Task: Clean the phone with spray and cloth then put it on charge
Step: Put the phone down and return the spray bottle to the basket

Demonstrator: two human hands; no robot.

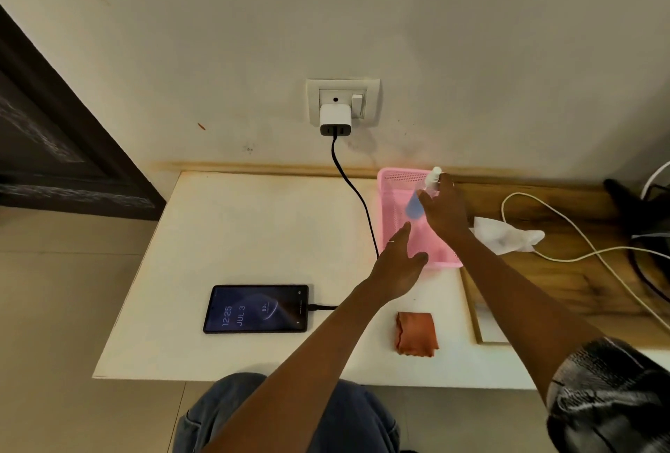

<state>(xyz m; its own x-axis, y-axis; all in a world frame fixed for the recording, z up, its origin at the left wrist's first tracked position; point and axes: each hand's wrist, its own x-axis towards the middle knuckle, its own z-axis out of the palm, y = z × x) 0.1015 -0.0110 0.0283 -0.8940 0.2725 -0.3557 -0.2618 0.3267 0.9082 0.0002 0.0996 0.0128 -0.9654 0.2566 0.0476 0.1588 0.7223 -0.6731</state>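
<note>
Spray bottle (420,199) half hidden behind right hand (444,209).

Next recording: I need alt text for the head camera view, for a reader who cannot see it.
A person's right hand holds a spray bottle over a pink basket while the open left hand hovers at the basket's near edge. On the white table a lit phone lies plugged into a black cable from a wall charger, with a folded orange cloth nearby.

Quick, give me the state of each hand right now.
Left hand: open, fingers straight, holding nothing, at the near end of the pink basket.
Right hand: grip closed on the spray bottle over the basket.
</note>
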